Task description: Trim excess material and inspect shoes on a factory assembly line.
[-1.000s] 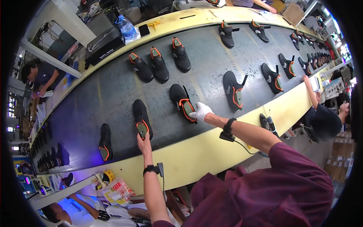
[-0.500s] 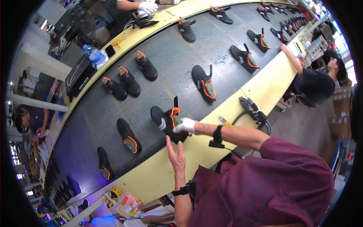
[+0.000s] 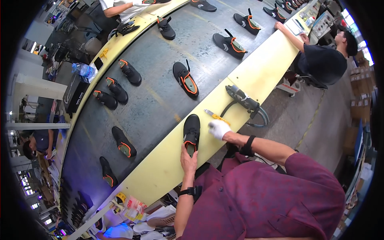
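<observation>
A black shoe [image 3: 191,130] with an orange-edged collar and an olive insole lies on the yellow ledge, its toe away from me. My bare left hand [image 3: 188,159] is closed around its heel end. Beside the shoe, to its right, my white-gloved right hand [image 3: 219,130] hovers with its fingers curled in, apart from the shoe. Whatever those fingers might hold is hidden. Close beyond the glove lies a thin yellow-handled tool, like a utility knife [image 3: 216,116].
More black shoes, one of them an open-tongued shoe [image 3: 186,80], stand on the dark conveyor belt [image 3: 156,116]. A black hand tool with a hose [image 3: 242,100] rests on the ledge [image 3: 256,72] at right. One co-worker [image 3: 324,60] sits at far right; another person's sleeve [image 3: 114,6] shows across the belt.
The shoe has come off the belt onto the ledge, and my left hand has closed on its heel. My right hand has let go of it and moved right. The view has shifted.
</observation>
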Demonstrator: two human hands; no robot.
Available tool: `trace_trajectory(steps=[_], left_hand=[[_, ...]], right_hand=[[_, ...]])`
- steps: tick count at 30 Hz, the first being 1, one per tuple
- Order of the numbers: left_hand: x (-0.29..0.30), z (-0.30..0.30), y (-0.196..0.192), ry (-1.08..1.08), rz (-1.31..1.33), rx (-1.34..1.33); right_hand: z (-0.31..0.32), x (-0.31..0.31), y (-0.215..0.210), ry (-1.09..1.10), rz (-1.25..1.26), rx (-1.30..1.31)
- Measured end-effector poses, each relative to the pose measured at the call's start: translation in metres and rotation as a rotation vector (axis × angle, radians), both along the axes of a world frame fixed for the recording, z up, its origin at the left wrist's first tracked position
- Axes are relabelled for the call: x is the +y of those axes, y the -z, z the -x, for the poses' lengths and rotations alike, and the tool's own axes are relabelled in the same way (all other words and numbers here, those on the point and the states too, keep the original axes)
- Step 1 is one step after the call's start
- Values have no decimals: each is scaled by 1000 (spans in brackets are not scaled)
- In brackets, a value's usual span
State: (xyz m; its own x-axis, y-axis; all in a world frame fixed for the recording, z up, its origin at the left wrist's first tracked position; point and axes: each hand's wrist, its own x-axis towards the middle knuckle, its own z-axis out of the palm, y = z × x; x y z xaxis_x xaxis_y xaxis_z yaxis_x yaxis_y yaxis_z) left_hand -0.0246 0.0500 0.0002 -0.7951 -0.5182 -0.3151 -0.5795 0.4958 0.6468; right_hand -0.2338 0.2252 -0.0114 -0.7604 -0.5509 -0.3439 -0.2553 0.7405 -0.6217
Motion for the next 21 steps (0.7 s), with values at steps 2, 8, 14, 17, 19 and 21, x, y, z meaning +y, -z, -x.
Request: trace_trajectory(steps=[2, 8, 14, 17, 19, 21], left_hand=[[-9, -2, -3, 64, -4, 3], [-45, -2, -15, 377, 112, 46], [-41, 2, -12, 336, 100, 50], [-41, 3, -15, 320, 125, 96], [-41, 1, -14, 332, 148, 115], [-42, 1, -13, 316, 179, 130]], right_hand=[[25, 10, 10, 198, -50, 197], [44, 5, 24, 8, -287, 393], [49, -1, 33, -50, -313, 245], [49, -4, 32, -90, -332, 229], [48, -9, 30, -88, -345, 256], [50, -11, 33, -116, -346, 220]])
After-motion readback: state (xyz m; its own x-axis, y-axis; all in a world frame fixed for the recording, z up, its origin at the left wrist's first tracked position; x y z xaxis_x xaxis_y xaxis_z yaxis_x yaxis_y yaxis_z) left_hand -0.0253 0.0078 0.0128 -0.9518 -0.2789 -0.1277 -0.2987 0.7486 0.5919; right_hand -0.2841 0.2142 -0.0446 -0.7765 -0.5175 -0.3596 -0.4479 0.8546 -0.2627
